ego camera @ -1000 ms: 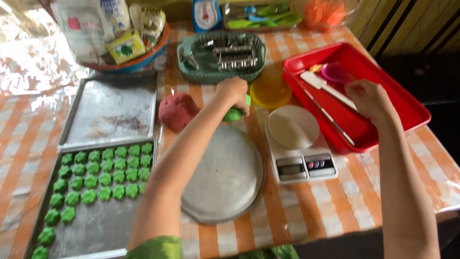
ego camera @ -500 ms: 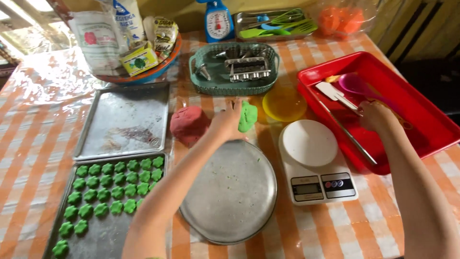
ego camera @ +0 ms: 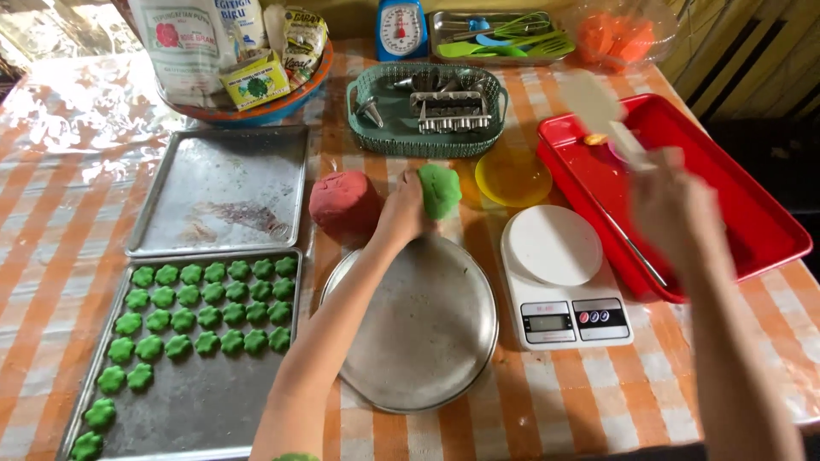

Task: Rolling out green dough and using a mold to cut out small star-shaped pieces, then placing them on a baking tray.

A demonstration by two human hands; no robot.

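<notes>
We've got the left hand [ego camera: 400, 215] pinching the green dough ball [ego camera: 440, 189], red dough lump [ego camera: 343, 205] just left of it, round metal plate [ego camera: 416, 329] below. Right hand [ego camera: 675, 213] grips a white spatula [ego camera: 602, 111] above the red tray [ego camera: 752, 213].

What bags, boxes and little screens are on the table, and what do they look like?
Large white bag: far left, in the orange bowl, red round mark.
Small yellow box: leaning in front of it, green picture.
Grey screen: front of the white digital scale.
Blue dial scale: far middle, white round face.
</notes>
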